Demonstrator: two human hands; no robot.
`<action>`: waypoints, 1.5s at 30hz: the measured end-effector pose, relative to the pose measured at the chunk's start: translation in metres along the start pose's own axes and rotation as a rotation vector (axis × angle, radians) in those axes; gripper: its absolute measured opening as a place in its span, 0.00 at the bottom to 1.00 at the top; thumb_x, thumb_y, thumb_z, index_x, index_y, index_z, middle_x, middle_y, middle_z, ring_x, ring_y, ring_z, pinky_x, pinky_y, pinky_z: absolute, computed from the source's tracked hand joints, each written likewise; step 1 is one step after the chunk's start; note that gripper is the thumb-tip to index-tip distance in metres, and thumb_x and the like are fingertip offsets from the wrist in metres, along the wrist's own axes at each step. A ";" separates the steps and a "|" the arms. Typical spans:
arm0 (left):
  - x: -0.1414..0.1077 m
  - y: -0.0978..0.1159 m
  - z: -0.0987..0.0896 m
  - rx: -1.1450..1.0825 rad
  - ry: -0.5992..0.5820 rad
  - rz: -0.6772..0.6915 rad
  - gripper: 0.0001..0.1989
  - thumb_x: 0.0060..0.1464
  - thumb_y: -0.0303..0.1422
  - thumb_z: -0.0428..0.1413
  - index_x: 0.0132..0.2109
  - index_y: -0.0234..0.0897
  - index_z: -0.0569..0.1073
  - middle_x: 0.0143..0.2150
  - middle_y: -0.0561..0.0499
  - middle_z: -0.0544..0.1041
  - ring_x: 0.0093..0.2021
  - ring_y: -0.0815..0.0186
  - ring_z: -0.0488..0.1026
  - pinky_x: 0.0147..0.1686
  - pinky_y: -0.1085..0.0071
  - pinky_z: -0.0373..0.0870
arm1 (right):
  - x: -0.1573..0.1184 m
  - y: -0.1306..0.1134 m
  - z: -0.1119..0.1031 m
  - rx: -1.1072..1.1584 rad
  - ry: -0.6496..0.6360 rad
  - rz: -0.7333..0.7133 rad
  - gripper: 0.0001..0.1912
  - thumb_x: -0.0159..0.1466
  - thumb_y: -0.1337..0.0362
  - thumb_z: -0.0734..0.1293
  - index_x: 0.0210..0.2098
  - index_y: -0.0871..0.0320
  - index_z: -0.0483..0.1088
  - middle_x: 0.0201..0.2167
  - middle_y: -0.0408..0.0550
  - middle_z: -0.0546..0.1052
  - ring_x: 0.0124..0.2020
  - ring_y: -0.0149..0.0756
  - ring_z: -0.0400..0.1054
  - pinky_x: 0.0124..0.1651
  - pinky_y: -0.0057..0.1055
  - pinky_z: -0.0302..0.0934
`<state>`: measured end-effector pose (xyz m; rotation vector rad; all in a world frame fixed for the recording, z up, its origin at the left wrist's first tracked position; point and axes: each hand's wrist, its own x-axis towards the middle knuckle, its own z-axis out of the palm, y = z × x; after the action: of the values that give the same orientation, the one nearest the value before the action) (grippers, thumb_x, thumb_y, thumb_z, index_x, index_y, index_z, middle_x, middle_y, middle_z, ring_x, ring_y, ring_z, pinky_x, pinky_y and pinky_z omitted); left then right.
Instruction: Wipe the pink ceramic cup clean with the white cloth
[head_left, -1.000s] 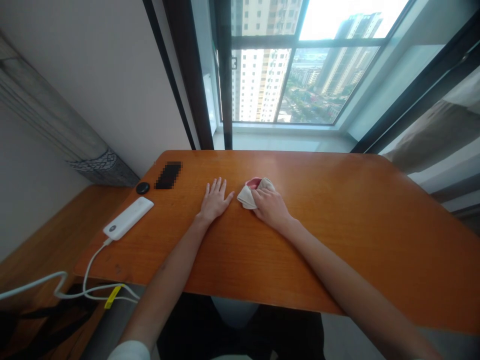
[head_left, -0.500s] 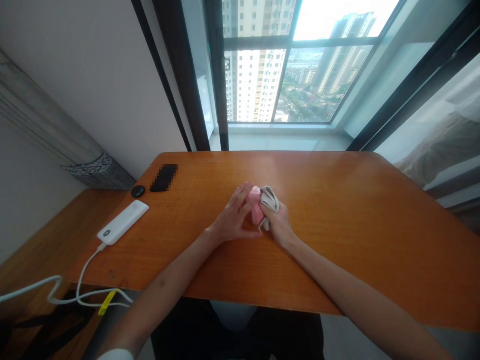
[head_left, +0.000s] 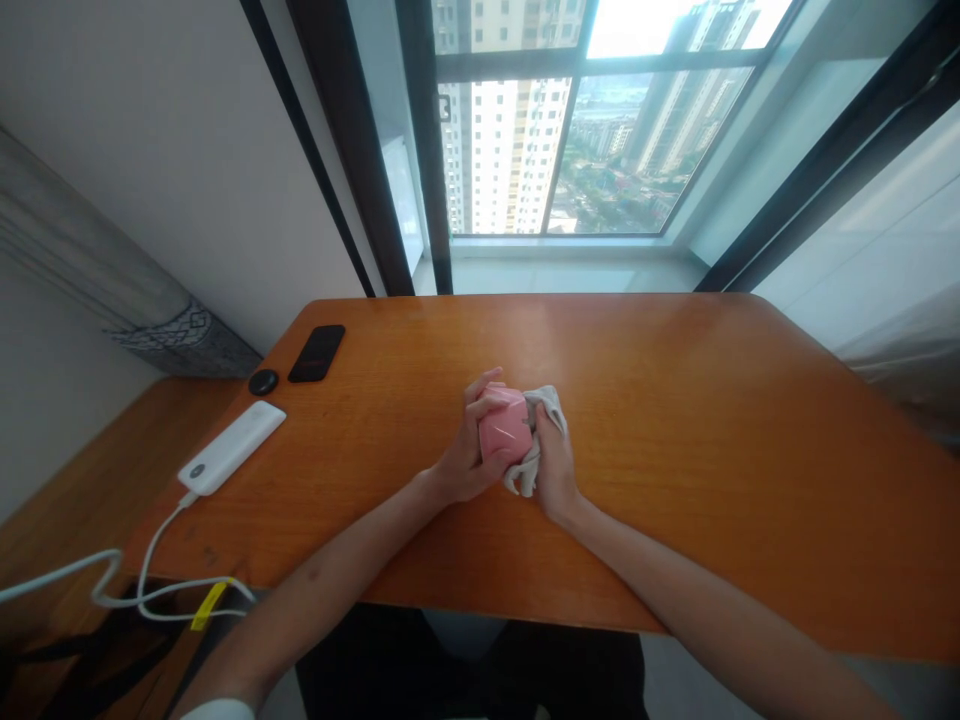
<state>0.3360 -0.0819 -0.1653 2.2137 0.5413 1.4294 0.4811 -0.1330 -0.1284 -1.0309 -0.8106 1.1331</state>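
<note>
My left hand point(head_left: 466, 452) is wrapped round a shiny pink box-like object point(head_left: 505, 428), fingers over its far side and thumb along the near side. What kind of object it is, I cannot make out. Against its right side my right hand point(head_left: 556, 462) grips a folded light grey cloth point(head_left: 550, 402), thumb on top. Part of the cloth hangs down between the hands, touching the pink object. Both hands are close together over the middle of the wooden table point(head_left: 675, 450).
On the table's left side lie a black phone point(head_left: 317, 353), a small round black object point(head_left: 263, 382) and a white power bank point(head_left: 232, 447) with a white cable point(head_left: 154, 560) running off the near left edge. A window point(head_left: 555, 150) stands beyond the far edge.
The pink object has turned so that a broad face shows, and my left hand now closes round it. The cloth has shifted to its right side, more spread out. The view has tilted slightly.
</note>
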 end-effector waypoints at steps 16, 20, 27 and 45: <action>0.004 0.001 -0.007 -0.070 -0.045 0.115 0.29 0.72 0.56 0.50 0.71 0.51 0.58 0.76 0.37 0.60 0.75 0.44 0.64 0.69 0.39 0.70 | -0.007 0.000 0.003 -0.012 -0.033 0.016 0.27 0.66 0.33 0.71 0.38 0.51 0.74 0.36 0.43 0.78 0.38 0.40 0.71 0.43 0.37 0.72; 0.009 -0.016 -0.026 0.215 -0.132 0.497 0.33 0.62 0.55 0.61 0.70 0.56 0.64 0.80 0.42 0.56 0.72 0.42 0.67 0.66 0.40 0.71 | -0.001 -0.002 0.008 0.176 -0.030 0.121 0.27 0.61 0.35 0.76 0.33 0.51 0.71 0.31 0.38 0.73 0.34 0.35 0.67 0.43 0.33 0.71; 0.003 0.008 -0.002 -0.277 0.013 0.047 0.28 0.72 0.56 0.51 0.68 0.46 0.64 0.69 0.37 0.68 0.71 0.45 0.67 0.67 0.38 0.69 | -0.011 -0.002 0.002 -0.003 -0.108 -0.031 0.27 0.67 0.32 0.72 0.40 0.51 0.79 0.40 0.45 0.81 0.44 0.42 0.75 0.48 0.36 0.73; 0.008 -0.004 -0.015 -0.045 -0.108 0.247 0.31 0.67 0.53 0.59 0.70 0.50 0.64 0.75 0.37 0.61 0.71 0.41 0.66 0.67 0.36 0.69 | -0.001 0.003 0.001 0.066 -0.008 0.103 0.30 0.64 0.30 0.73 0.36 0.51 0.74 0.33 0.40 0.76 0.36 0.37 0.70 0.44 0.35 0.72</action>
<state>0.3251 -0.0718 -0.1556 2.3696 0.2027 1.4129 0.4789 -0.1335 -0.1305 -1.0233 -0.7286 1.2437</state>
